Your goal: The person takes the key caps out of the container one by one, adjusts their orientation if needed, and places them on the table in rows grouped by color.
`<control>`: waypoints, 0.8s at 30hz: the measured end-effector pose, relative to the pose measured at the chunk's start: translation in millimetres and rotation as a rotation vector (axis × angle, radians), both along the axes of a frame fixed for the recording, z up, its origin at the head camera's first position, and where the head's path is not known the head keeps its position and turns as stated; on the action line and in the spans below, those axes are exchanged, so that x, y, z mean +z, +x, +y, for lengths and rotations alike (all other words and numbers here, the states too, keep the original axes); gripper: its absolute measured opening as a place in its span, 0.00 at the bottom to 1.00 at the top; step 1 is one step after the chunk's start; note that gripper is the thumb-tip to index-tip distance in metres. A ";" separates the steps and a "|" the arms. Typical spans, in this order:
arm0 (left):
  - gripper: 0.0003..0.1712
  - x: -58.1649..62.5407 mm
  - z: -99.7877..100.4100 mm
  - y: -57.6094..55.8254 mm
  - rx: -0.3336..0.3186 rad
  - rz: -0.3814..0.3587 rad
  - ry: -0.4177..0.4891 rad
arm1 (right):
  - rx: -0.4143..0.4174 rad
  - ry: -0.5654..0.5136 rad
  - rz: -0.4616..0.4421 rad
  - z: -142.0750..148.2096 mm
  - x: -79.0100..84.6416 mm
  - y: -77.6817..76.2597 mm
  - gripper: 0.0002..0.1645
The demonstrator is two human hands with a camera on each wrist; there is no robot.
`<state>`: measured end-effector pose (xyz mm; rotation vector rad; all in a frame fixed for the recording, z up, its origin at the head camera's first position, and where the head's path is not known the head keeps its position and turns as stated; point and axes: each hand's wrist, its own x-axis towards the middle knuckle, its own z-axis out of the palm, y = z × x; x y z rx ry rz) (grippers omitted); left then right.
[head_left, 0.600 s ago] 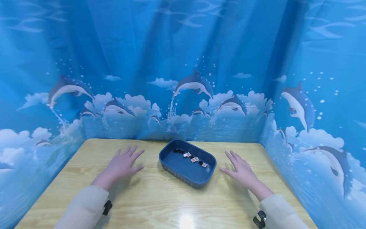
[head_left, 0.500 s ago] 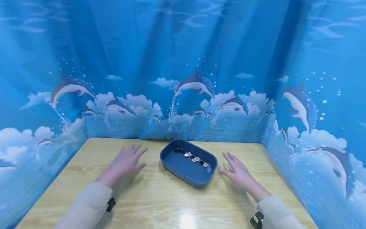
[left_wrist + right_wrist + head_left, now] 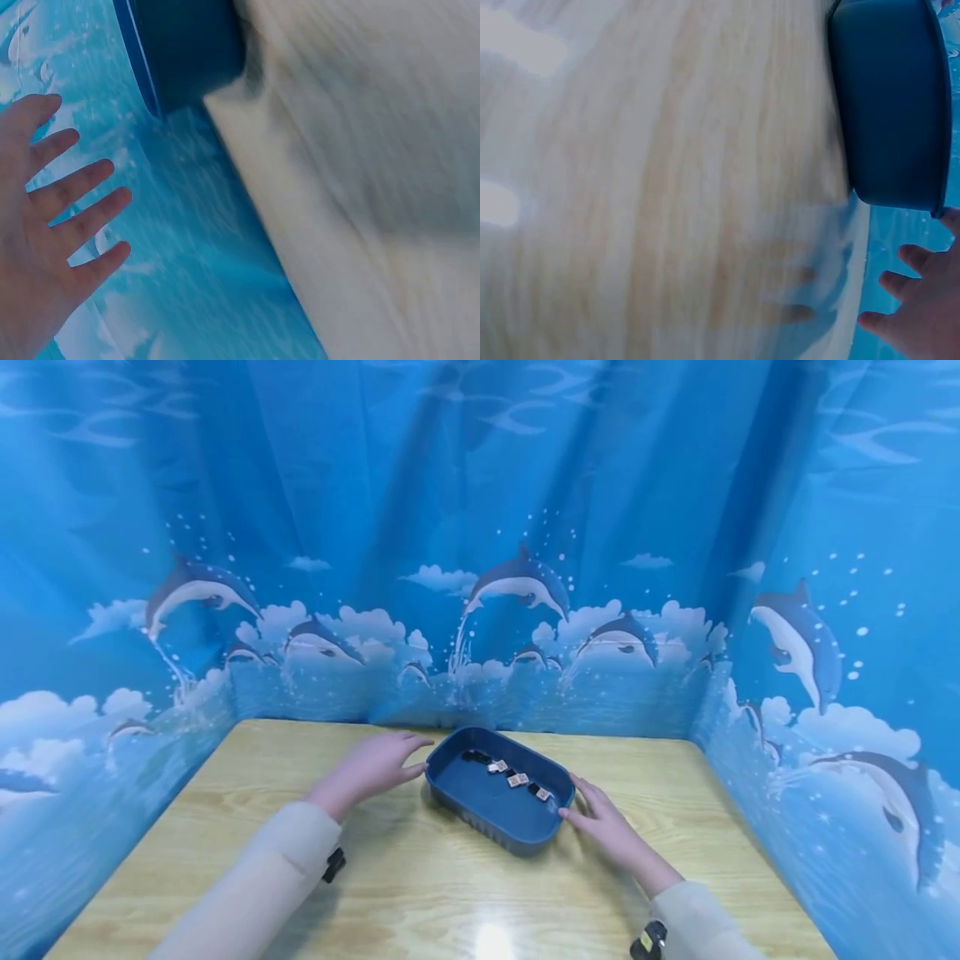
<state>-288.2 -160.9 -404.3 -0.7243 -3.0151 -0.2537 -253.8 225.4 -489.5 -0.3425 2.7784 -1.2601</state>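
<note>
A dark blue rectangular tub [image 3: 487, 814] with rounded corners stands on the table, turned at an angle. Inside it lie several small white tiles [image 3: 518, 780] with reddish printed marks, mixed with small black pieces [image 3: 476, 756]. My left hand [image 3: 371, 768] is at the tub's left end; its fingers look spread and apart from the wall in the left wrist view. At the right end, my right hand [image 3: 607, 831] has its thumb at the rim. In the right wrist view the other fingers [image 3: 900, 285] are extended and stand clear of the wall.
The tub is on a pale wood-grain table [image 3: 420, 893] near its back edge. A blue curtain [image 3: 360, 568] printed with dolphins and clouds hangs behind and along both sides. A small black device [image 3: 648, 939] sits at the right cuff, another device [image 3: 334, 865] at the left cuff.
Both hands have moved inward to the tub's ends, the left going right and the right going slightly left and down. The tub stays in place; the view has shifted slightly.
</note>
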 end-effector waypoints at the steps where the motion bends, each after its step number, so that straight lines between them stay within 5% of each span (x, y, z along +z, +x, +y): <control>1: 0.28 2.0 7.0 -2.7 -0.001 -0.015 -0.006 | -0.007 -0.015 -0.011 -0.8 -1.1 -0.2 0.46; 7: 0.27 2.9 35.5 -18.3 -0.023 -0.089 -0.052 | -0.011 -0.092 -0.039 -4.0 -7.7 -3.0 0.46; 13: 0.26 2.0 50.7 -35.4 -0.147 -0.190 -0.073 | -0.044 -0.146 -0.114 -7.9 -10.1 -2.8 0.47; 24: 0.22 -8.1 84.3 -63.0 -0.184 -0.305 -0.058 | -0.062 -0.027 -0.142 -5.9 -8.6 2.3 0.47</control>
